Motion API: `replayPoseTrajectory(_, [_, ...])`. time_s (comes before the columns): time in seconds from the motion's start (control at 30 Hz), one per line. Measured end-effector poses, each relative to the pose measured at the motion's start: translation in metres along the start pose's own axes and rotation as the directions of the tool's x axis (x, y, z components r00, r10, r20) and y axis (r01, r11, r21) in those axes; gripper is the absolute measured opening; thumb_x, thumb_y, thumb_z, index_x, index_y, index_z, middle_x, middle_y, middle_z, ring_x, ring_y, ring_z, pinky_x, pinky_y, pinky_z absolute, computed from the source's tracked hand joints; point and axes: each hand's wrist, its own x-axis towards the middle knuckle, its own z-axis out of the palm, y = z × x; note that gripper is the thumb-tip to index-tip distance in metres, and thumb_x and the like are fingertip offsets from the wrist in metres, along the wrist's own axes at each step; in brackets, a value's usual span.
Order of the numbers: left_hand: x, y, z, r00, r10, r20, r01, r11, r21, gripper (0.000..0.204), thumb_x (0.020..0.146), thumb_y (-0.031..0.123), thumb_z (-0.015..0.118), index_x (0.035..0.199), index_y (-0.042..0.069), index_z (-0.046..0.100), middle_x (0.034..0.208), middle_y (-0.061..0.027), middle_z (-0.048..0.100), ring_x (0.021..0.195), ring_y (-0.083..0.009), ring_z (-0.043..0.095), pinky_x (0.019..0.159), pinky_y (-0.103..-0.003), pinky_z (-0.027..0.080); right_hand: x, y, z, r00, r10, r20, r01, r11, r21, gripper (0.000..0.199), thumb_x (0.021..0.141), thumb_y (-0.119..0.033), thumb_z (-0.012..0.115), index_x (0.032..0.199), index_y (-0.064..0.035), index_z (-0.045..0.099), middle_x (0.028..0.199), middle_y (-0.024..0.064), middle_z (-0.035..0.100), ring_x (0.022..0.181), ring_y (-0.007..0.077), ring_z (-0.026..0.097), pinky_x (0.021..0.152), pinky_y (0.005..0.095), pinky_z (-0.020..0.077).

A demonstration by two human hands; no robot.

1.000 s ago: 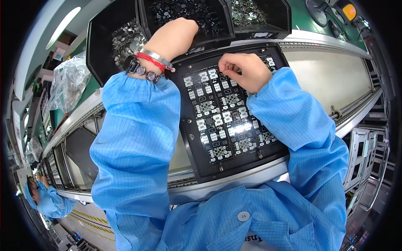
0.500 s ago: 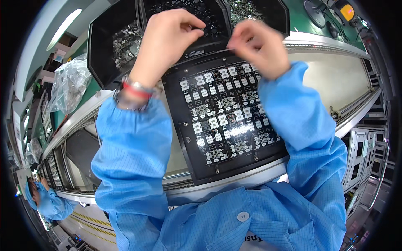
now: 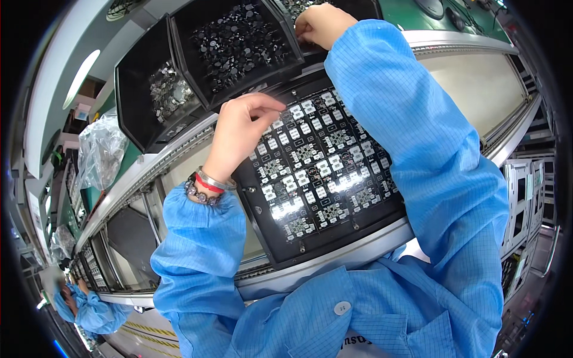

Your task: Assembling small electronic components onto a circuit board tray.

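My left hand point(image 3: 242, 128) is over the upper left corner of a black carrier plate that holds a dark circuit board point(image 3: 325, 170) with rows of white components. Its thumb and fingers are closed in a pinch; whatever is between them is too small to make out. My right hand point(image 3: 325, 25) reaches up to the near edge of the right-hand black bin point(image 3: 364, 9), where small silvery parts show. Those fingers are curled together, and their tips are partly hidden. In the middle black bin point(image 3: 239, 51) lie many small dark round parts.
A left black bin point(image 3: 134, 89) contains small shiny metal pieces. The carrier rests on a conveyor with metal rails point(image 3: 334, 256). Crumpled clear plastic point(image 3: 102, 149) lies at left on the green bench. A person in a blue smock point(image 3: 89, 307) works farther along the line.
My left hand has come down from the middle bin to the board's upper left corner. My right hand has moved up and left to the right-hand bin. The view has shifted slightly.
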Motion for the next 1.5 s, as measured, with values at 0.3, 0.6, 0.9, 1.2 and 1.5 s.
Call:
replayPoseTrajectory(0.3, [0.006, -0.006, 0.006, 0.976, 0.213, 0.040, -0.213, 0.909, 0.359, 0.012, 0.073, -0.002, 0.064, 0.084, -0.001, 0.068, 0.084, -0.0109, 0.067, 0.075, -0.0241, 0.066, 0.069, -0.029, 0.053, 0.002, 0.030, 0.007, 0.957, -0.110, -0.268, 0.153, 0.978, 0.145, 0.013, 0.073, -0.009, 0.063, 0.084, -0.0073, 0.071, 0.081, 0.0157, 0.066, 0.079, 0.0320, 0.064, 0.074, 0.0386, 0.0512])
replayPoseTrajectory(0.6, [0.006, 0.000, 0.005, 0.954, 0.285, 0.096, -0.294, 0.818, 0.495, 0.011, 0.073, 0.000, 0.065, 0.083, -0.001, 0.067, 0.081, -0.0123, 0.065, 0.075, -0.0270, 0.064, 0.069, -0.031, 0.051, 0.000, 0.033, 0.004, 0.949, -0.042, -0.314, 0.146, 0.937, 0.317, 0.011, 0.073, 0.000, 0.061, 0.081, -0.0033, 0.068, 0.076, 0.0152, 0.066, 0.075, 0.0278, 0.066, 0.069, 0.0343, 0.0519])
replayPoseTrajectory(0.9, [0.003, 0.000, 0.005, 0.951, 0.291, 0.108, -0.304, 0.800, 0.517, 0.011, 0.075, 0.001, 0.064, 0.085, -0.002, 0.067, 0.084, -0.0118, 0.065, 0.076, -0.0268, 0.064, 0.070, -0.031, 0.051, 0.047, 0.064, 0.057, 0.918, -0.108, -0.382, 0.264, 0.884, 0.385, 0.009, 0.073, -0.002, 0.063, 0.081, -0.0030, 0.068, 0.074, 0.0151, 0.066, 0.073, 0.0278, 0.066, 0.068, 0.0341, 0.0515])
replayPoseTrajectory(1.2, [-0.002, -0.001, 0.005, 0.950, 0.302, 0.082, -0.301, 0.811, 0.501, 0.008, 0.075, -0.001, 0.061, 0.082, -0.002, 0.065, 0.081, -0.0132, 0.062, 0.075, -0.0308, 0.062, 0.069, -0.034, 0.050, 0.004, 0.034, 0.006, 0.942, -0.045, -0.334, 0.167, 0.923, 0.347, 0.010, 0.074, -0.004, 0.064, 0.082, -0.0025, 0.068, 0.075, 0.0157, 0.066, 0.073, 0.0279, 0.066, 0.068, 0.0339, 0.0513])
replayPoseTrajectory(1.5, [-0.006, -0.006, 0.005, 0.946, 0.319, 0.063, -0.303, 0.791, 0.532, 0.010, 0.076, 0.002, 0.065, 0.086, -0.001, 0.067, 0.081, -0.0120, 0.063, 0.072, -0.0279, 0.062, 0.066, -0.033, 0.049, -0.003, 0.028, -0.004, 0.944, -0.064, -0.324, 0.178, 0.925, 0.335, 0.010, 0.074, -0.003, 0.063, 0.082, -0.0022, 0.068, 0.076, 0.0151, 0.066, 0.074, 0.0278, 0.066, 0.069, 0.0339, 0.0514])
